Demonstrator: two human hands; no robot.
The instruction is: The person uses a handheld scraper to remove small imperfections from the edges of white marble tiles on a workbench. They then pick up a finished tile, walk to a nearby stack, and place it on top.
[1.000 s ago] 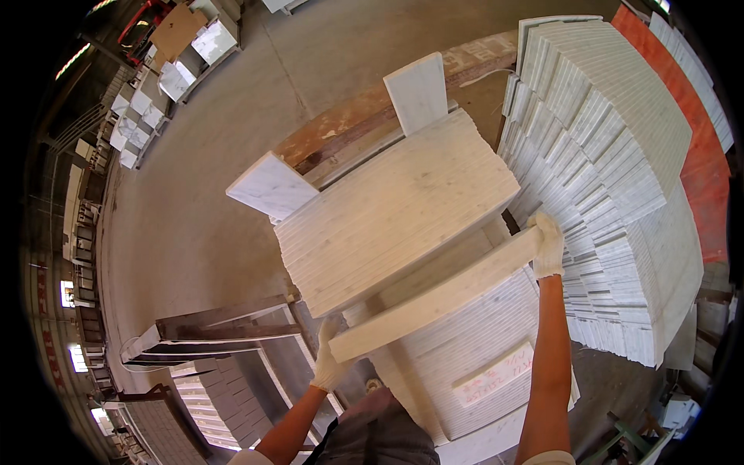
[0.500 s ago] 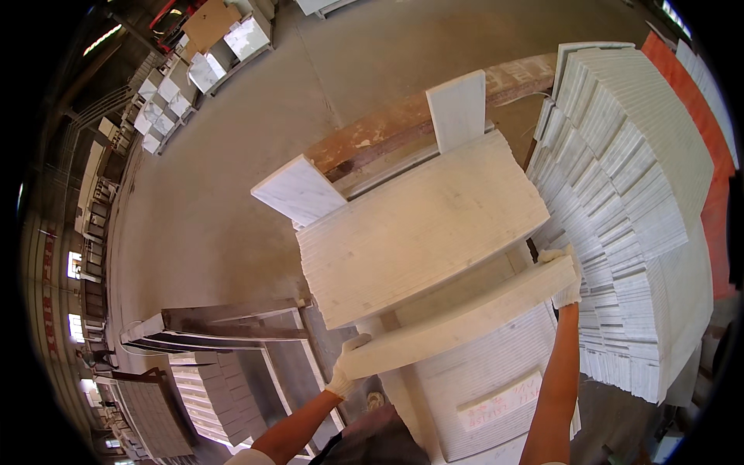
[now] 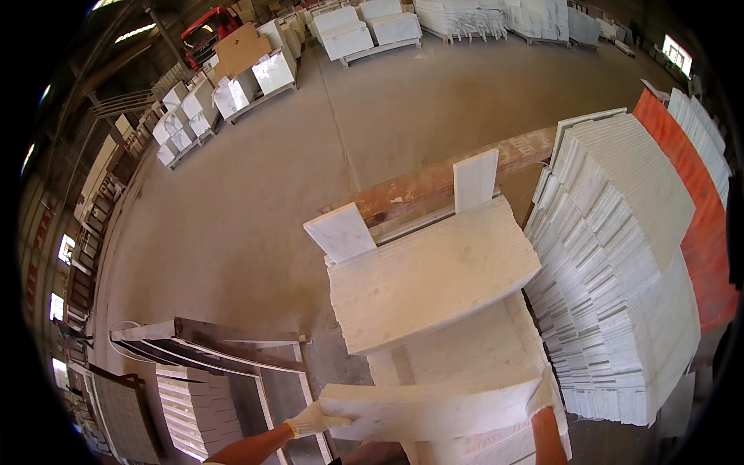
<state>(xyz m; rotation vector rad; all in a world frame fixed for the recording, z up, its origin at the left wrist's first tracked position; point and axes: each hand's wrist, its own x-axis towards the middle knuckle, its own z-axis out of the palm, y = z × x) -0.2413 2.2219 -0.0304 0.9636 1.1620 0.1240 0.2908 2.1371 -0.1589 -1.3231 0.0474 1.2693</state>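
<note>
I hold a long white marble slab point(image 3: 434, 407) level in front of me, low in the view. My left hand point(image 3: 310, 421), in a pale glove, grips its left end. My right hand point(image 3: 542, 395), also gloved, grips its right end and is partly hidden behind the stone. Just beyond the slab is a stack of similar white slabs point(image 3: 430, 283) standing on edge, with two upright slab pieces point(image 3: 474, 180) behind it against a brown wooden beam point(image 3: 418, 190).
A big fanned pile of white tiles point(image 3: 620, 256) rises at the right, with an orange panel point(image 3: 697, 217) behind it. Metal racks and stacked tiles point(image 3: 201, 364) stand at lower left. Pallets of white stone blocks point(image 3: 256, 77) line the far concrete floor point(image 3: 256, 201).
The slab in my hands has come down and toward me, away from the stack. The view has tilted up, showing more of the floor and far pallets.
</note>
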